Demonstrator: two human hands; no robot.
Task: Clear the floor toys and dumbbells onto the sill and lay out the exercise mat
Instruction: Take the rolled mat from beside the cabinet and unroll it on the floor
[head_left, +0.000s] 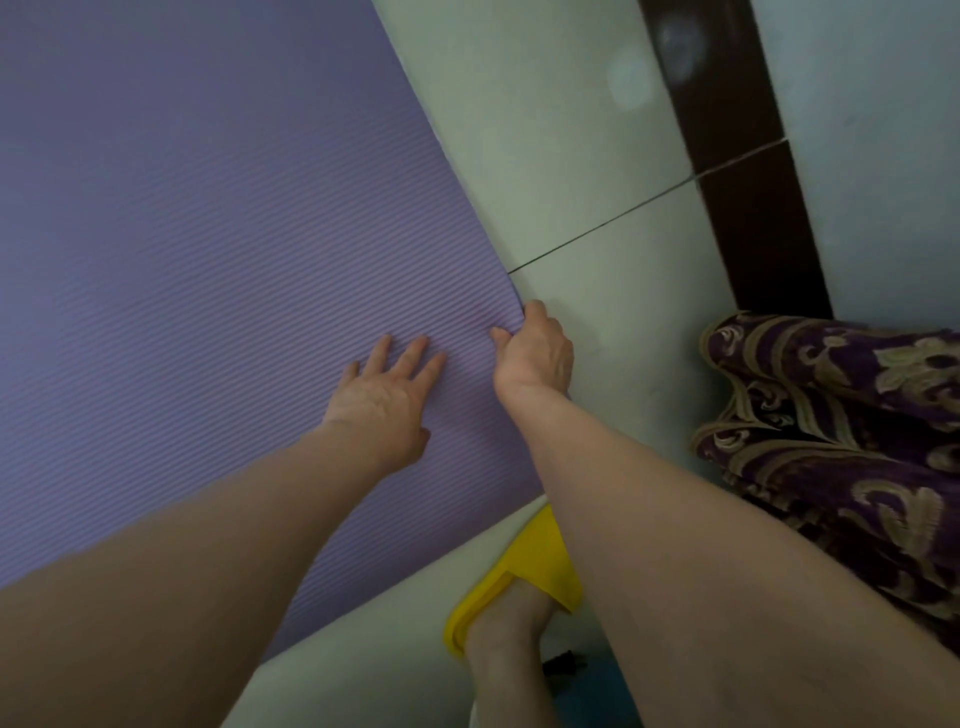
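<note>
A purple ribbed exercise mat (197, 249) lies unrolled flat on the pale tiled floor and fills the left half of the view. My left hand (387, 400) rests palm down on the mat near its right edge, fingers spread. My right hand (535, 353) is closed on that right edge of the mat, thumb on top and fingers curled over the side. No toys or dumbbells are in view.
Pale floor tiles (597, 156) run along the right of the mat, crossed by a dark brown strip (737, 156). A purple and gold patterned fabric (841, 441) hangs at the right. My foot in a yellow slipper (524, 577) stands just off the mat's near corner.
</note>
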